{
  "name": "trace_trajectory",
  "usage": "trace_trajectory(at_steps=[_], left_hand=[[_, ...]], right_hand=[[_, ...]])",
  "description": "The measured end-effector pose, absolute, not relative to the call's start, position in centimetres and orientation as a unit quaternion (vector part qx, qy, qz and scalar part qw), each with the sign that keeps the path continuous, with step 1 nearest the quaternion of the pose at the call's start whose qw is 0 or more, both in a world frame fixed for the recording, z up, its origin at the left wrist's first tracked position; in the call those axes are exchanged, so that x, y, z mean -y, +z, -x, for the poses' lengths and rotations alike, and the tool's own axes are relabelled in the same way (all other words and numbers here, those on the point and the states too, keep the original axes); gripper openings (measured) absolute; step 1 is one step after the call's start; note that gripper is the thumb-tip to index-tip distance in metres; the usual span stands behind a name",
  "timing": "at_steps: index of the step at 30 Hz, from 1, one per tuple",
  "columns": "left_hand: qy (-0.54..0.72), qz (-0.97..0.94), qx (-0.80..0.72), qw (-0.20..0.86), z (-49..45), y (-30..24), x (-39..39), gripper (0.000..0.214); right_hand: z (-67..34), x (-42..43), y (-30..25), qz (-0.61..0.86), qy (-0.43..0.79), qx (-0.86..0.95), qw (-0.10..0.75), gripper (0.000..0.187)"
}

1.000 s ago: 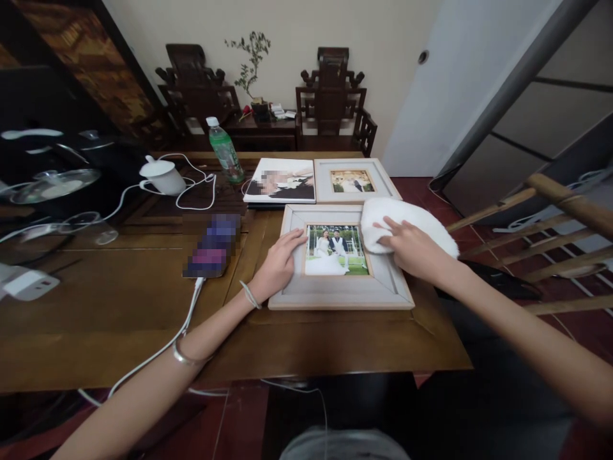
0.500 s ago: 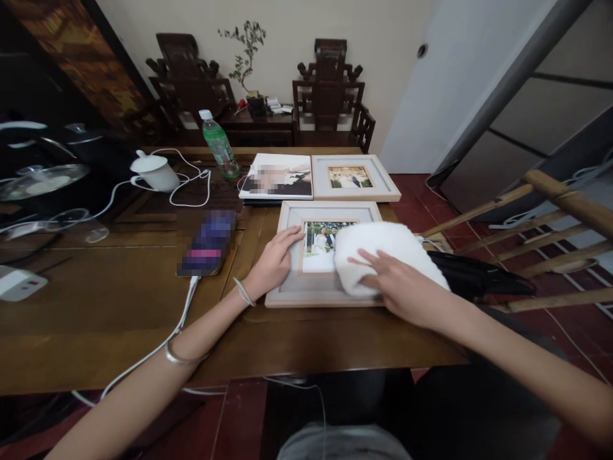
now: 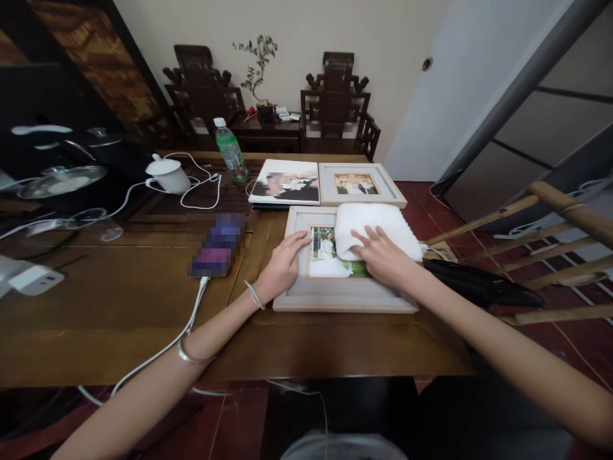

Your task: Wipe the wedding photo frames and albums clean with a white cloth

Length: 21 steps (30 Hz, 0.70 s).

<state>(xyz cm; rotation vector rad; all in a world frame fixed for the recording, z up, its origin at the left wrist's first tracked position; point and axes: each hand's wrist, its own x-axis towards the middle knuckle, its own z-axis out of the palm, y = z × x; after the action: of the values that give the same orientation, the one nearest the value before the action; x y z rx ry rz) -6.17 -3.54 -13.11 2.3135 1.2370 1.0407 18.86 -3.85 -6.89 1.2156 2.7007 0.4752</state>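
Observation:
A light wooden picture frame (image 3: 345, 303) with a photo of a couple outdoors lies flat on the table before me. My left hand (image 3: 282, 267) rests on its left border, fingers stretched flat toward the photo. In my right hand (image 3: 387, 259) is a folded white towel (image 3: 378, 220), pressed on the upper right of the frame. The towel hides part of the photo and the frame's far right corner. Behind it lie a second framed photo (image 3: 397, 191) and, to its left, a photo album (image 3: 287, 182) with a couple on the cover.
Left of the frame, a phone (image 3: 218, 246) is plugged into a white cable (image 3: 195, 310). Farther back stand a green-labelled bottle (image 3: 230, 153) and a lidded white cup (image 3: 167, 176). A pot (image 3: 64, 185) and a white charger (image 3: 36, 279) are at left; a bamboo chair (image 3: 569, 211) is at right.
My right hand has slid the towel away from me, up the frame, uncovering the lower right border. My left hand keeps its place on the frame. The view has shifted slightly.

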Motion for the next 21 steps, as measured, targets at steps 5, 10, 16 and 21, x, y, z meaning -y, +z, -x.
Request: trace_trajectory(at_steps=[5,10,16,21], left_hand=[[0.360,-0.806,-0.444,0.152,6.0,-13.0,3.8,0.051],[0.334,-0.799,-0.484,0.127,5.9,-12.8,3.9,0.041],[0.317,-0.809,-0.480,0.117,6.1,-12.8,3.7,0.041],[0.323,-0.812,-0.471,0.119,6.4,-13.3,3.5,0.043]], right_hand=[[-19.4,9.9,-3.5,-0.376,0.020,-0.922,0.093,0.051],[-19.0,14.0,-1.4,-0.362,-0.083,-0.925,0.078,0.059],[-17.7,10.7,-5.1,-0.398,-0.038,-0.916,0.030,0.063],[-18.4,3.0,-7.2,-0.459,0.068,-0.885,-0.043,0.065]])
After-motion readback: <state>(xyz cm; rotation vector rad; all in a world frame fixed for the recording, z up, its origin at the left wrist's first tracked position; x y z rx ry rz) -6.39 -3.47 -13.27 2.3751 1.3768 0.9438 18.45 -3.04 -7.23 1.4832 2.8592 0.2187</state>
